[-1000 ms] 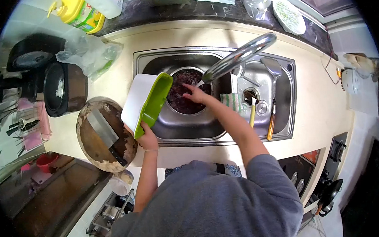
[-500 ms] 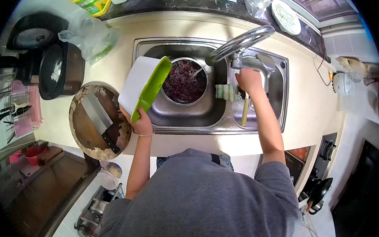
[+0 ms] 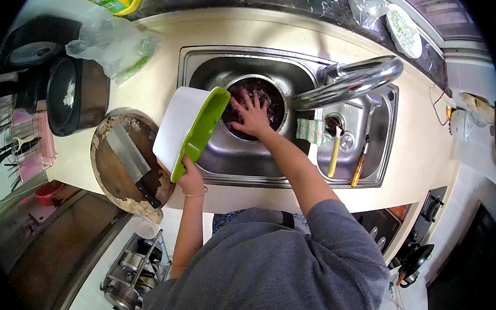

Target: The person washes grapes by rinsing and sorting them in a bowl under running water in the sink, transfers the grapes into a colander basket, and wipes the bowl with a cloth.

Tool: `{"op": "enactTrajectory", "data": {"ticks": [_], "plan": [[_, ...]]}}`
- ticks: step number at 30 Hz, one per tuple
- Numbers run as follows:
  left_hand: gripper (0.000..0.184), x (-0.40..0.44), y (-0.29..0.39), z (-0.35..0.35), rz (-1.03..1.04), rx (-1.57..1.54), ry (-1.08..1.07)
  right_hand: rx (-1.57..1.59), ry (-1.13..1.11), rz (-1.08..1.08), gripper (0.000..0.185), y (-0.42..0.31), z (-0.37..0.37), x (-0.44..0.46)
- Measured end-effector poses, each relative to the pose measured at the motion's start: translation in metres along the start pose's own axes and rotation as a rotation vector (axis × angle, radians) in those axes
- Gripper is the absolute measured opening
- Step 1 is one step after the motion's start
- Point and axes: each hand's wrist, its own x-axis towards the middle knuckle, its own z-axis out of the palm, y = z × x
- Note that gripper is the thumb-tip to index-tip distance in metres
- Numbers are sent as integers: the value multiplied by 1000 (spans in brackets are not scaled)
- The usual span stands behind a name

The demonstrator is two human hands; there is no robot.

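Sink edge [image 3: 183, 67] — tilted container [image 3: 187, 129] above

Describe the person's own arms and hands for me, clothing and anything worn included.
A plain dark grey top with short sleeves leaves both forearms uncovered. The left hand and right hand are without gloves. A thin, pale band circles the left wrist; none shows on the right.

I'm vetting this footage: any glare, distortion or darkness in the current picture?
In the head view, the counter bows at its back edge and the corners go black; there too, highlights streak the faucet and sink, while the dark contents under the right hand are hard to make out.
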Motion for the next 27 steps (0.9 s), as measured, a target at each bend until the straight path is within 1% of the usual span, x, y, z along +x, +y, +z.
{"op": "enactTrajectory", "data": {"ticks": [1, 2, 3, 4, 5, 6, 7, 8, 10, 11, 12, 14, 16, 17, 20, 22, 23, 24, 26, 27], "plan": [[41, 0, -4, 0, 1, 10, 0, 5, -7, 5, 75, 7, 1, 0], [41, -1, -7, 0, 2, 19, 0, 1, -56, -58, 74, 17, 0, 1], [40, 1, -18, 0, 89, 78, 13, -3, -103, -122, 72, 24, 0, 2], [40, 1, -26, 0, 131, 108, 18, -2, -107, -120, 72, 24, 5, 1], [40, 1, -34, 0, 173, 138, 25, 30, -72, 47, 71, 20, 12, 0], [39, 1, -35, 0, 162, 153, 27, 62, -35, 214, 69, 14, 14, -2], [38, 0, -36, 0, 156, 160, 29, -9, 37, 214, 66, 5, 14, -6], [38, -1, -37, 1, 150, 168, 30, -8, 35, 214, 66, 9, 12, -8], [36, 0, -25, 5, 123, 72, 42, 70, -175, -34, 62, 21, 10, -10], [35, 0, -22, 7, 115, 40, 47, 3, -169, 4, 59, 22, 13, -8], [35, 0, -21, 6, 85, -3, 20, 4, -169, 1, 59, 21, 16, -5], [34, 0, -20, 6, 57, -47, -9, 203, -55, 216, 57, 20, 26, 4], [34, 0, -21, 7, 29, -101, -4, 541, 17, 456, 57, 43, 82, 26], [34, 0, -21, 8, 22, -121, -3, 594, 75, 363, 57, 50, 90, 29], [34, 1, -21, 9, 36, -120, 5, 841, 21, 241, 56, 72, 65, 37], [33, 0, -17, 9, 67, -84, 2, 603, -39, 109, 55, 76, 41, 33], [33, 0, -16, 8, 67, -83, 1, 583, -117, 179, 60, 70, 29, 31], [32, 0, -15, 8, 71, -59, 0, 585, -115, 181, 60, 51, 7, 26], [32, 0, -5, 11, 78, -36, -1, 340, -153, 135, 68, 13, -26, 14], [31, 0, 10, 11, 20, -37, -29, 260, -121, 8, 74, 5, -23, 10]]}}
